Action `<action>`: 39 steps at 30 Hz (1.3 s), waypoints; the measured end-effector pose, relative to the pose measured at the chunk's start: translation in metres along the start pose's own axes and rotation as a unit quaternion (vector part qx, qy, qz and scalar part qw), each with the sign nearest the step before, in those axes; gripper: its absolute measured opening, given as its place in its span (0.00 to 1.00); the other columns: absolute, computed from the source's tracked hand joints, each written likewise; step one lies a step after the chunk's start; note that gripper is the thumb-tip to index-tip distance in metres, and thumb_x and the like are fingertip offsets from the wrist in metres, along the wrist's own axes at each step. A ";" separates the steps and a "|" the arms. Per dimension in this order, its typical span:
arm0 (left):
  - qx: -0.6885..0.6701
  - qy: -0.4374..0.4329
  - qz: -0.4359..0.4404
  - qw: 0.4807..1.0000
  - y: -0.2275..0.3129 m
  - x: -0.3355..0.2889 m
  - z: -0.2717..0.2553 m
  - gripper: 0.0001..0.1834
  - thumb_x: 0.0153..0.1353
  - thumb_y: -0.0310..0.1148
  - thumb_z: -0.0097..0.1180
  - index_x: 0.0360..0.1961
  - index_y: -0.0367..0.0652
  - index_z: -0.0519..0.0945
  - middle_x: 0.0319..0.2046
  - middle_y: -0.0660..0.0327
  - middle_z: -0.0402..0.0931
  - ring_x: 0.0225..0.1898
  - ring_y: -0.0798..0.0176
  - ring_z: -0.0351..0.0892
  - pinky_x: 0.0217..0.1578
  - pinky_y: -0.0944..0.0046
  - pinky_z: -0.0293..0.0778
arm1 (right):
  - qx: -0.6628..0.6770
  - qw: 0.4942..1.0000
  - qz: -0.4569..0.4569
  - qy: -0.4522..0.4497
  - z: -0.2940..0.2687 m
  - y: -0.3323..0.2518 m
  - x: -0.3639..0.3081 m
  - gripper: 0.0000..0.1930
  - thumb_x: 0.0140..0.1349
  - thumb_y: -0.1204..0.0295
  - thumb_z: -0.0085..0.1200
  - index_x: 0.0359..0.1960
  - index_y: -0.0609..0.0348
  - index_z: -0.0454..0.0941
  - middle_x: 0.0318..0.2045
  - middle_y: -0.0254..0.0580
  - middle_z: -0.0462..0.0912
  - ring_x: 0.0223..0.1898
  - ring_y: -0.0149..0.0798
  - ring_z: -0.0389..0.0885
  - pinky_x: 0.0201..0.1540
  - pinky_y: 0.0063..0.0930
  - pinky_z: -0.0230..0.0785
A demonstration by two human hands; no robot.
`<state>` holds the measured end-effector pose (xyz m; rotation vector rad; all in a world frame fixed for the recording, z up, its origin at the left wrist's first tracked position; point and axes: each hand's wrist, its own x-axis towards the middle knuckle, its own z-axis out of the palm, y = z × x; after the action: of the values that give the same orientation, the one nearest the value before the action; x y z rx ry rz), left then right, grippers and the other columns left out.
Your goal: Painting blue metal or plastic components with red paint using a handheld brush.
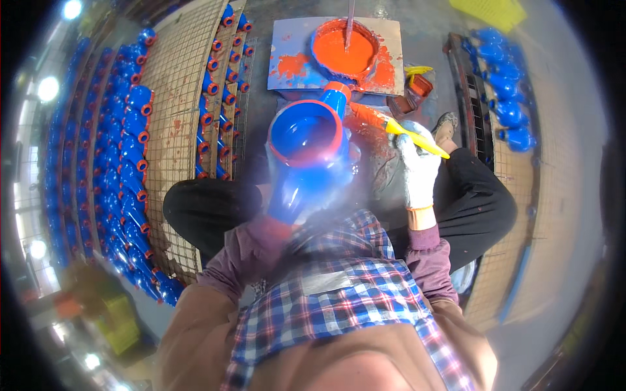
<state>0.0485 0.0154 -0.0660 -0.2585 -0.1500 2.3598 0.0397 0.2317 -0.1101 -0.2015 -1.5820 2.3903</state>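
In front of me a large glossy blue pipe fitting point(306, 171) is held up, tilted, with its wide red-rimmed mouth upward. A smaller side branch with an orange-red rim point(337, 90) points away from me. My left sleeve point(257, 238) runs to the fitting's near end; the hand is hidden there, with the fitting supported on it. My right hand point(418, 159), in a white glove, is closed around the yellow handle of a paintbrush point(399, 129). The brush's orange-coated bristles reach the side branch, just below its rim. Beyond the fitting stands a round tub of orange paint point(342, 49) with a stick in it.
The tub sits on a paint-spattered board point(287, 68). Small orange-stained containers point(420, 85) lie right of it. Wire-mesh racks point(176, 85) with rows of blue red-rimmed fittings point(134, 140) stand at left. More blue fittings point(508, 91) rest on the right rack.
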 end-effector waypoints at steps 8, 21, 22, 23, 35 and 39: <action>0.859 0.062 0.268 0.431 0.050 -0.018 0.008 0.40 0.45 0.36 0.72 0.58 0.34 0.66 0.53 0.50 0.71 0.53 0.55 0.74 0.55 0.58 0.70 | -0.133 0.989 0.053 0.030 0.010 -0.053 0.018 0.13 0.67 0.66 0.54 0.45 0.62 0.77 0.23 0.30 0.76 0.20 0.21 0.71 0.22 0.14 0.62; 0.711 0.172 0.285 0.619 0.028 -0.005 0.003 0.29 0.50 0.32 0.67 0.52 0.37 0.71 0.50 0.53 0.71 0.45 0.59 0.77 0.50 0.60 0.74 | -0.135 0.981 -0.141 0.018 0.049 -0.063 -0.012 0.10 0.62 0.78 0.57 0.44 0.66 0.76 0.37 0.42 0.79 0.36 0.31 0.78 0.40 0.21 0.71; 0.816 0.189 0.299 0.456 0.021 -0.004 0.009 0.19 0.59 0.34 0.58 0.51 0.39 0.74 0.46 0.58 0.75 0.45 0.63 0.78 0.48 0.62 0.75 | -0.111 0.983 -0.143 -0.011 0.046 -0.063 -0.019 0.10 0.61 0.81 0.56 0.44 0.66 0.76 0.38 0.42 0.78 0.37 0.31 0.78 0.41 0.21 0.71; 0.817 0.188 0.297 0.457 0.018 0.002 0.014 0.19 0.59 0.34 0.58 0.51 0.39 0.74 0.46 0.58 0.75 0.45 0.63 0.78 0.48 0.62 0.75 | -0.086 0.985 -0.144 -0.041 0.043 -0.063 -0.026 0.10 0.60 0.83 0.54 0.43 0.65 0.76 0.39 0.42 0.76 0.37 0.32 0.78 0.41 0.22 0.71; 0.399 0.181 0.090 0.894 0.067 0.016 -0.015 0.47 0.58 0.70 0.44 0.68 0.47 0.57 0.61 0.47 0.66 0.57 0.45 0.74 0.51 0.42 0.78 | -0.381 0.803 -0.339 -0.308 -0.004 -0.092 -0.010 0.15 0.46 0.76 0.62 0.39 0.55 0.83 0.38 0.44 0.84 0.42 0.50 0.82 0.44 0.36 0.74; 0.626 0.173 0.144 0.747 0.086 0.012 -0.050 0.50 0.56 0.74 0.42 0.68 0.47 0.56 0.62 0.46 0.64 0.58 0.43 0.72 0.53 0.39 0.75 | -0.348 0.813 -0.334 -0.327 -0.011 -0.103 0.001 0.15 0.47 0.77 0.61 0.39 0.55 0.83 0.40 0.44 0.84 0.44 0.49 0.82 0.45 0.35 0.74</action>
<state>-0.0059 -0.0364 -0.1322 -0.0266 1.6919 2.1049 0.0566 0.2800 -0.0202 0.9841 -2.2508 1.2952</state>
